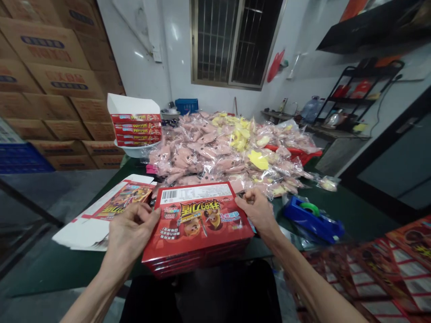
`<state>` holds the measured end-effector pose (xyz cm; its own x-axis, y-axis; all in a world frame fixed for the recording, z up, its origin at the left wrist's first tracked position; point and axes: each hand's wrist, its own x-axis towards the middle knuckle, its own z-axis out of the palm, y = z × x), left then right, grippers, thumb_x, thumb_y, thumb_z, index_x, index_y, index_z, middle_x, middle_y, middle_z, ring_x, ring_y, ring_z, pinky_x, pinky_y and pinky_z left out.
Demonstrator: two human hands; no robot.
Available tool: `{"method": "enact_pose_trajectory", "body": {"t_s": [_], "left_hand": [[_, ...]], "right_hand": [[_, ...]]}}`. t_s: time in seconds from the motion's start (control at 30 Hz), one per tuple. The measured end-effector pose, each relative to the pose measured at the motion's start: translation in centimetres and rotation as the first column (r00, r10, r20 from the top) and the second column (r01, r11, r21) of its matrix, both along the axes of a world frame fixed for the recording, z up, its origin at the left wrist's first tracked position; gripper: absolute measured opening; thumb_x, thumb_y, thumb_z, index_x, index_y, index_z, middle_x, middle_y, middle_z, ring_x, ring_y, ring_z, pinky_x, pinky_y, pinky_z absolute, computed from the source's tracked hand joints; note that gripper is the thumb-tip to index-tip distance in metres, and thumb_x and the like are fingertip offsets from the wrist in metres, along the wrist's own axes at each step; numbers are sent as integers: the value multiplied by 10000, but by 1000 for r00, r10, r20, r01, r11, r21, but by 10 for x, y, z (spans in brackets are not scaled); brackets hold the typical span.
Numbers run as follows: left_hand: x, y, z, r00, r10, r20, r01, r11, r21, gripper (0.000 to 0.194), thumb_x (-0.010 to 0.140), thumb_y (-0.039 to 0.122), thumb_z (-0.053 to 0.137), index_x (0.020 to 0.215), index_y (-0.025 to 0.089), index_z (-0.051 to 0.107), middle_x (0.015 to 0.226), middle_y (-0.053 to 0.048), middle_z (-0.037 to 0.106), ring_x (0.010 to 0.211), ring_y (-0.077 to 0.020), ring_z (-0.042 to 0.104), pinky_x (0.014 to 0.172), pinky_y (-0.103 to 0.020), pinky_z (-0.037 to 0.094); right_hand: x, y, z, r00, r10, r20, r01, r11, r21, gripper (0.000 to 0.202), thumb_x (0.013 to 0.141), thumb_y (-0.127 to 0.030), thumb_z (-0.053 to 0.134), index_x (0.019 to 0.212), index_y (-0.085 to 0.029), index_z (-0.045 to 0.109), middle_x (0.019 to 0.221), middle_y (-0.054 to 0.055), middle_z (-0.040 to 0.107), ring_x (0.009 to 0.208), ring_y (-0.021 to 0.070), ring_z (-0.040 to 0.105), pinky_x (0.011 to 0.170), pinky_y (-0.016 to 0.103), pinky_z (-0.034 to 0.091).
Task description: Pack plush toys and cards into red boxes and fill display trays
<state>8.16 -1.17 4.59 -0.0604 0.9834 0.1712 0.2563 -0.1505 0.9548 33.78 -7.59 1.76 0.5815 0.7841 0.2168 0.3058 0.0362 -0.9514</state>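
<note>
A: Where's the stack of red boxes [202, 242]?

B: Between the 2 hands, at the near edge of the green surface [60, 271], above the person's legs [259, 291]. Its printed top faces up, with the lettering upside down from here.

A: And the fingers?

B: On the left hand [133, 229] they're curled, thumb tip at the stack's left edge, towards the far corner. On the right hand [259, 213] they're bent too, with the thumb tip at the far right corner. The white strip with the barcode runs between the 2 thumbs.

A: Are they pinching it?

B: I can't tell for either hand; the fingertips are partly hidden.

A: What's close by?

B: An open printed carton [126, 197] just beside the left hand, a blue tape dispenser [314, 224] right of the right hand, and a heap of bagged pink items [205, 150] beyond the stack.
</note>
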Motion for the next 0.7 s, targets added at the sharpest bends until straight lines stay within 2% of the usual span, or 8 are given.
{"method": "enact_pose_trajectory", "body": {"t_s": [0.13, 0.2, 0.27, 0.33, 0.4, 0.5, 0.6, 0.7], "left_hand": [[-3, 8, -9, 954, 44, 295, 29, 970, -240, 369, 506, 297, 768, 596, 196, 425, 506, 76, 484, 428, -84, 441, 407, -181, 328], [-5, 11, -12, 916, 46, 399, 55, 970, -238, 362, 480, 274, 782, 658, 189, 478, 547, 72, 536, 459, -89, 500, 435, -176, 383], [-7, 9, -13, 897, 7, 442, 91, 976, -200, 373, 494, 277, 792, 763, 191, 548, 673, 54, 616, 544, -99, 572, 505, -180, 451], [-9, 5, -14, 891, -49, 451, 160, 964, -212, 426, 519, 302, 803, 871, 209, 582, 777, 42, 658, 590, -107, 605, 531, -184, 479], [-11, 1, -19, 875, -101, 473, 245, 936, -254, 466, 540, 337, 806, 938, 226, 588, 826, 26, 683, 619, -130, 632, 533, -198, 494], [-15, -7, -40, 862, -147, 485, 289, 929, -231, 484, 583, 405, 781, 1001, 237, 604, 894, -16, 706, 794, -199, 671, 631, -238, 535], [-11, -20, -67, 883, -141, 447, 258, 943, -212, 509, 524, 421, 805, 961, 212, 650, 891, -52, 722, 958, -266, 647, 761, -282, 541], [1, -37, -70, 876, -20, 481, 212, 913, -348, 486, 534, 425, 779, 948, 204, 653, 717, -35, 719, 849, -294, 675, 717, -363, 562]], "right_hand": [[8, 0, -10, 984, 68, -162, -77, 996, -45, 285, 698, -466, 564, 690, -225, 412, 527, -59, 464, 452, 114, 451, 411, 230, 348], [10, -2, -7, 985, 41, -170, -48, 998, -39, 321, 709, -508, 552, 782, -214, 448, 578, -43, 503, 492, 131, 501, 414, 234, 377], [10, -3, 2, 991, 56, -122, -55, 998, 8, 421, 673, -494, 630, 938, -209, 472, 746, -5, 587, 654, 152, 584, 519, 250, 454], [9, 0, 10, 977, 177, -118, -175, 984, 30, 527, 607, -430, 723, 1023, -213, 483, 873, 23, 631, 771, 167, 614, 628, 273, 488], [8, 4, 12, 923, 315, -221, -317, 948, 27, 504, 577, -386, 759, 981, -201, 522, 849, 27, 655, 739, 172, 627, 637, 288, 494], [9, 5, -3, 866, 343, -364, -343, 937, 67, 423, 640, -454, 710, 947, -205, 560, 825, 18, 674, 723, 173, 640, 646, 297, 502], [2, -6, -29, 853, 356, -381, -327, 934, 141, 473, 734, -593, 576, 1042, -234, 587, 988, 40, 689, 914, 201, 643, 767, 325, 509], [-7, -20, -36, 799, 379, -466, -350, 924, 150, 613, 763, -725, 415, 1062, -231, 623, 968, 58, 709, 945, 233, 650, 770, 358, 522]]}}
